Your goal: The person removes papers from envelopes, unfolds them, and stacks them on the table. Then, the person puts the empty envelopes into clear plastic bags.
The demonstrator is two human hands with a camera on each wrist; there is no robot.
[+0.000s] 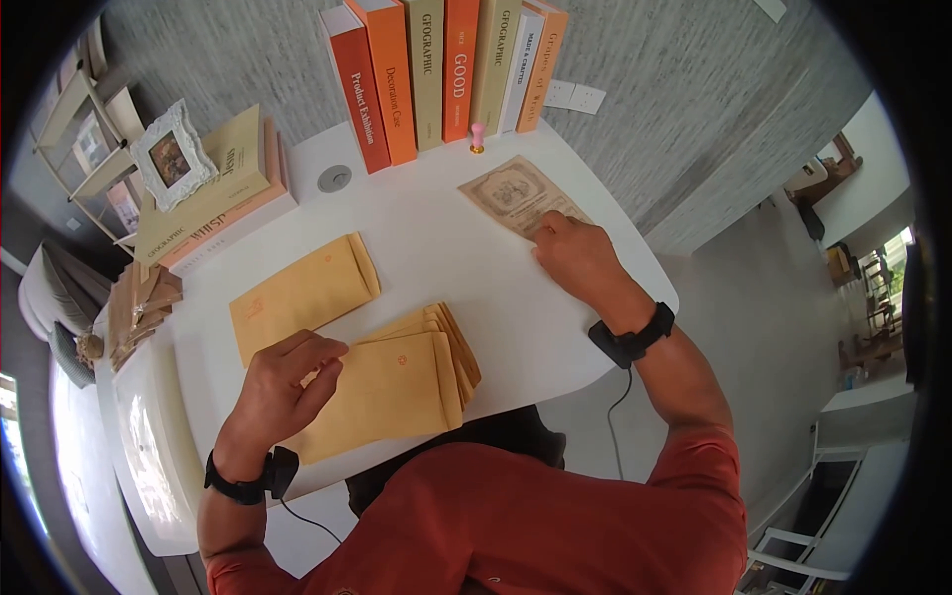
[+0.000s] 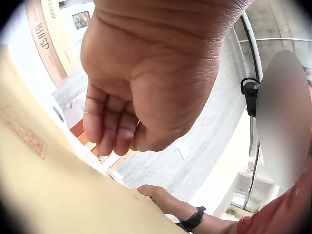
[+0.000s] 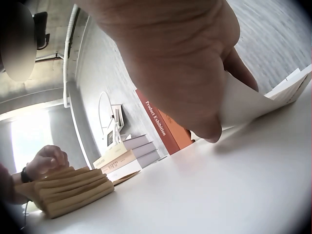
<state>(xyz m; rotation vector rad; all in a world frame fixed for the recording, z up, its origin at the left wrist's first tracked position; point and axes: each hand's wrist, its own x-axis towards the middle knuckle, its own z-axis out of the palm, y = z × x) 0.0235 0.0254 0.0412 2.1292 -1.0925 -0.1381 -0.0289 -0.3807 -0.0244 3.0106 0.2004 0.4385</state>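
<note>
My right hand (image 1: 583, 260) pinches the near edge of a brown, vintage-style printed paper (image 1: 513, 195) at the back right of the table. In the right wrist view, the edge of the paper (image 3: 241, 100) bends up between thumb and fingers, its pale underside showing. My left hand (image 1: 283, 389) hangs over a fanned stack of kraft envelopes (image 1: 382, 397), fingers loosely curled with nothing in them. Behind that stack lies another kraft envelope (image 1: 302, 297) with a reddish print, also close to the left hand.
Upright books (image 1: 426, 79) line the back edge, with a pink-handled stamp (image 1: 478, 137) before them. Stacked books (image 1: 213, 203) at the left carry a white picture frame (image 1: 174, 159). Darker brown envelopes (image 1: 144, 307) sit at the left edge. The white table (image 1: 535, 337) has a rounded right corner.
</note>
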